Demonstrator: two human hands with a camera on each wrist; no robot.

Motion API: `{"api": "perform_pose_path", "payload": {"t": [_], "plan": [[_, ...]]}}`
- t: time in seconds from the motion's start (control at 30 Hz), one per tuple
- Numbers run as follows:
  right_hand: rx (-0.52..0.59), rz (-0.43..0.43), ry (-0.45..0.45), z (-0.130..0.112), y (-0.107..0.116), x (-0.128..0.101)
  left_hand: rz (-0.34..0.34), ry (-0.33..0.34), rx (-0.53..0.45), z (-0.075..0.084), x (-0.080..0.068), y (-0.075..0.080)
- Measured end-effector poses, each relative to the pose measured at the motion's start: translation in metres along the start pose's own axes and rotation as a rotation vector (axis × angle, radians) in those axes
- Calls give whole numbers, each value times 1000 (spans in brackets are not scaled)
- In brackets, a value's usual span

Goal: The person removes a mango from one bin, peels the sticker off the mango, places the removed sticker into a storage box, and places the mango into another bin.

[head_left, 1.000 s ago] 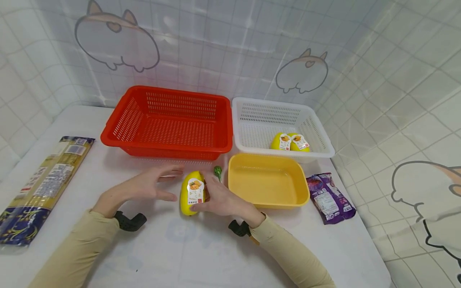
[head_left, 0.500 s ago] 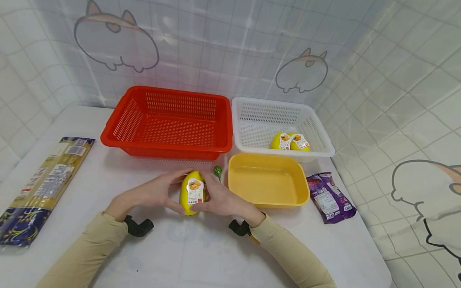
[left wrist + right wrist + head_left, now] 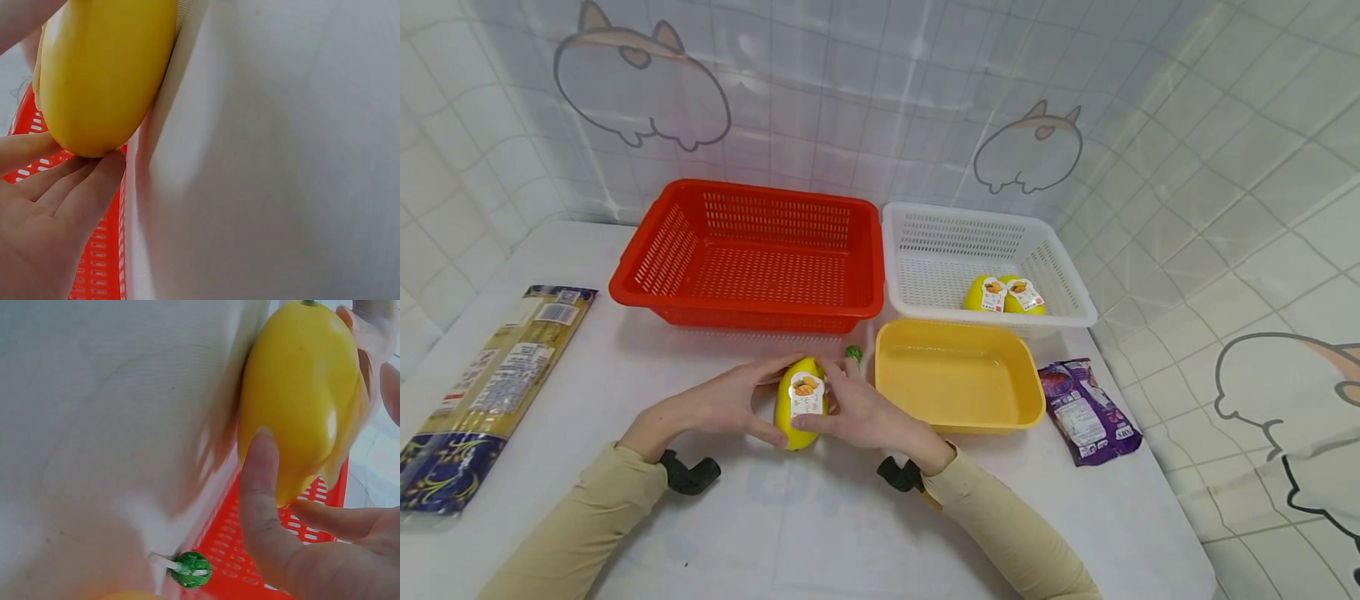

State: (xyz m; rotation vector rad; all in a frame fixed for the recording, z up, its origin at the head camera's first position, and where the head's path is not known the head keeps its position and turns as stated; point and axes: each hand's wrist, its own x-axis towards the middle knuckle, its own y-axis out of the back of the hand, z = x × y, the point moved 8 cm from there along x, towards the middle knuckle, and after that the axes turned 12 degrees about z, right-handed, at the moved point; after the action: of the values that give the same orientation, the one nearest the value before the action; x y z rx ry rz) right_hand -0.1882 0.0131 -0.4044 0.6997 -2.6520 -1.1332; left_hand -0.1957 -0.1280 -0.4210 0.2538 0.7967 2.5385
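Observation:
A yellow mango (image 3: 786,412) with a white picture label lies on the white table, its narrower end pointing away from me. My left hand (image 3: 722,402) holds it from the left, thumb at the near end and fingers at the far end. From the right, my right hand (image 3: 868,414) holds the same mango, its thumb over the lower label. In the left wrist view, fingertips (image 3: 111,164) touch the rounded end of the mango (image 3: 106,75). The right wrist view has a finger (image 3: 259,469) pressing the side of the mango (image 3: 294,387).
Behind the hands stands a red basket (image 3: 752,317); a white basket (image 3: 925,279) beside it holds two more yellow mangoes (image 3: 985,293). A yellow tub (image 3: 951,417), a small green lollipop (image 3: 192,570) and a purple packet (image 3: 1088,412) are rightward. Far left lies a noodle pack (image 3: 512,367).
My left hand has moved right, from apart to touching the mango. My right thumb has shifted slightly up the label, and the right hand now covers the lollipop's stick in the head view.

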Motion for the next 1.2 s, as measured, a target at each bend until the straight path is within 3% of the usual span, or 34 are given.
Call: {"api": "perform_pose_path", "payload": {"t": [0.37,0.77,1.2], "plan": [[11,47,26,-4,8,-1,6,29,32,-4,1,-3],[-10,229,136,-13,20,3,34,47,59,2,2,-4],[32,318,131,-11,24,6,35,45,39,2,4,-8]]}}
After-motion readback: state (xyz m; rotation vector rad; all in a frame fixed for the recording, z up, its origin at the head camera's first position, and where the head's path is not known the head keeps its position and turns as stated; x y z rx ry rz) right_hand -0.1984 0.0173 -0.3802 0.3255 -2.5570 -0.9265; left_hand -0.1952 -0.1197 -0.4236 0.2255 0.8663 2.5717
